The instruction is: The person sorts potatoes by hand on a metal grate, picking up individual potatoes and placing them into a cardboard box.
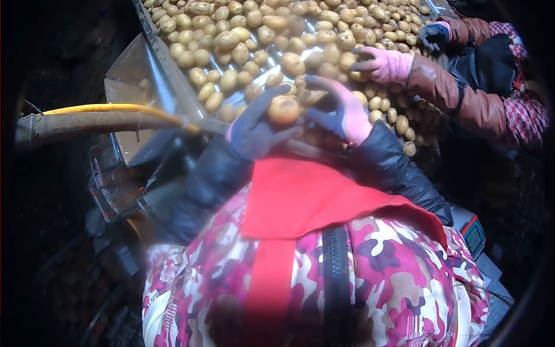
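Observation:
Many potatoes [229, 80] lie on a slatted metal table in front of me. My left hand [258, 124], in a dark glove with a pink cuff, has its fingers curved around one round potato [284, 110] at the near edge. To the right of it, my right hand [338, 113], in a pink and dark glove, is over the near potatoes, thumb and fingers apart; its palm side is blurred and I see nothing held in it.
A co-worker's pink-gloved hand [386, 65] reaches over the potatoes from the right, and their other gloved hand [433, 36] is behind it. Left are a cardboard box [124, 87] and a wooden pole [92, 127] with a yellow hose [115, 107]. A device [474, 237] stands low right.

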Demonstrator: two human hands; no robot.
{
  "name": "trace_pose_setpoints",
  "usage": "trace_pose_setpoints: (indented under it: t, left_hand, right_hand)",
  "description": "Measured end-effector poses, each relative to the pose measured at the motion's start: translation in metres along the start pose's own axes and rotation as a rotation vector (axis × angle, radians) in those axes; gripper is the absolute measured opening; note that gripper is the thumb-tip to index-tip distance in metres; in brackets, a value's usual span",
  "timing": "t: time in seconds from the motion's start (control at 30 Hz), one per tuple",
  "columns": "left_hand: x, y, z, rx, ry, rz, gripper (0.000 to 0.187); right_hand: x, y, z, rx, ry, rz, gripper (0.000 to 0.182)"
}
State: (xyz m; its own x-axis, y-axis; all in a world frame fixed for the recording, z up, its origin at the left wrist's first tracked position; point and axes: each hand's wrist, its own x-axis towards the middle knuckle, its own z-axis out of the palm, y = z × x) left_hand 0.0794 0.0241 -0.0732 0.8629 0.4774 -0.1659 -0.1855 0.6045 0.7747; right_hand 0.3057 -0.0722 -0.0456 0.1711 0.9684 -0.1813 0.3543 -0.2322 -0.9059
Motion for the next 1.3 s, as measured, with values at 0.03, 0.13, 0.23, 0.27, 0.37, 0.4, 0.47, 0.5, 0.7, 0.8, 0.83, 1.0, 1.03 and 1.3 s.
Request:
trace_pose_setpoints:
  t: [0.03, 0.13, 0.23, 0.27, 0.37, 0.4, 0.47, 0.5, 0.7, 0.8, 0.83, 1.0, 1.03, 1.3]
  left_hand:
    - [-0.002, 0.005, 0.002, -0.067, 0.043, -0.031, 0.075]
    - [-0.008, 0.019, 0.007, -0.133, 0.189, -0.101, 0.066]
    - [-0.012, 0.02, 0.006, -0.016, 0.261, -0.082, 0.052]
    - [-0.011, 0.015, -0.003, -0.033, 0.221, -0.038, 0.048]
    - [-0.04, 0.021, -0.003, -0.024, 0.338, 0.007, 0.043]
    - [-0.056, 0.031, 0.005, -0.035, 0.426, 0.004, 0.042]
    - [-0.087, 0.053, 0.02, -0.018, 0.632, -0.003, 0.033]
    - [-0.1, 0.051, 0.01, -0.018, 0.664, 0.052, 0.031]
    - [-0.143, 0.058, -0.002, 0.093, 0.948, 0.173, 0.06]
    - [-0.146, 0.058, -0.002, 0.073, 0.983, 0.174, 0.067]
    - [-0.149, 0.058, -0.002, 0.056, 0.992, 0.184, 0.067]
    - [-0.193, 0.042, -0.017, 0.115, 1.019, 0.238, 0.051]
    - [-0.21, 0.043, -0.021, 0.09, 1.089, 0.154, 0.047]
    - [-0.354, 0.094, -0.118, -0.012, 1.392, 0.352, 0.038]
  right_hand:
    - [0.002, -0.003, -0.002, 0.039, 0.01, 0.101, 0.062]
    - [0.016, 0.006, 0.0, 0.079, 0.101, 0.162, 0.049]
    - [0.043, 0.005, 0.002, -0.284, 0.164, -0.063, 0.046]
    - [0.057, 0.009, 0.005, -0.405, 0.155, -0.077, 0.047]
    - [0.101, -0.01, 0.02, -0.813, -0.1, 0.046, 0.048]
    - [0.106, -0.021, 0.024, -0.91, -0.109, 0.061, 0.048]
    - [0.123, -0.031, 0.04, -1.0, -0.121, 0.112, 0.044]
    - [0.125, -0.039, 0.04, -1.003, -0.113, 0.151, 0.04]
    - [0.109, -0.04, 0.044, -1.032, -0.073, 0.072, 0.044]
    - [0.101, -0.043, 0.043, -1.025, -0.064, 0.04, 0.037]
    - [0.103, -0.037, 0.039, -1.033, -0.08, 0.066, 0.044]
    - [0.102, -0.025, 0.028, -0.77, -0.088, 0.066, 0.072]
    - [0.095, -0.036, 0.032, -0.619, -0.045, 0.099, 0.067]
    - [0.086, 0.037, -0.011, 0.448, -0.255, 0.019, 0.054]
